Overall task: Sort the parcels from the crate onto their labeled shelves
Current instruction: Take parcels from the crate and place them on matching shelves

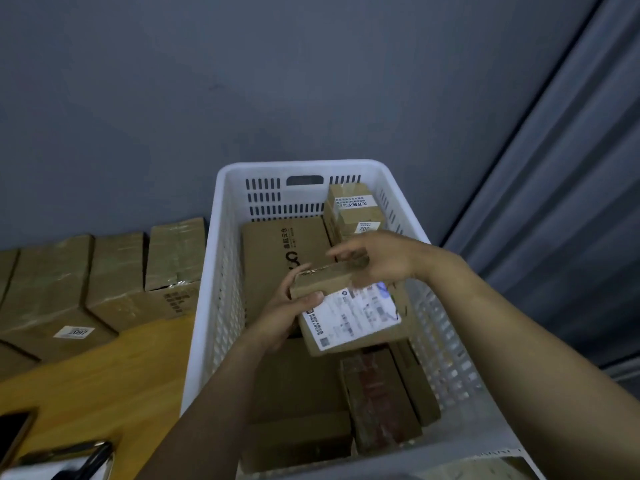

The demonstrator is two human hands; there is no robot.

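Holding the parcel [329,279] above the crate [221,258], you have it tipped so its white label [349,317] faces up towards you. I take that to be for reading which shelf it belongs on. Your left hand [284,315] grips the near-left corner, thumb pressed at the label's edge and fingers curled beneath, taking the weight. Your right hand [381,258] lies along the far edge with fingers reaching left. It is blurred, so I cannot tell whether it clamps the parcel or only steadies it.

Below, more lie flat in the crate: a large box [284,247] against the far wall and a small box [356,209] in the far right corner. Beside the crate on your left, other boxes [114,271] sit stacked by the wall, one bearing a 097 sticker [74,331]. No shelf is in view, so I judge the sorting far from done.
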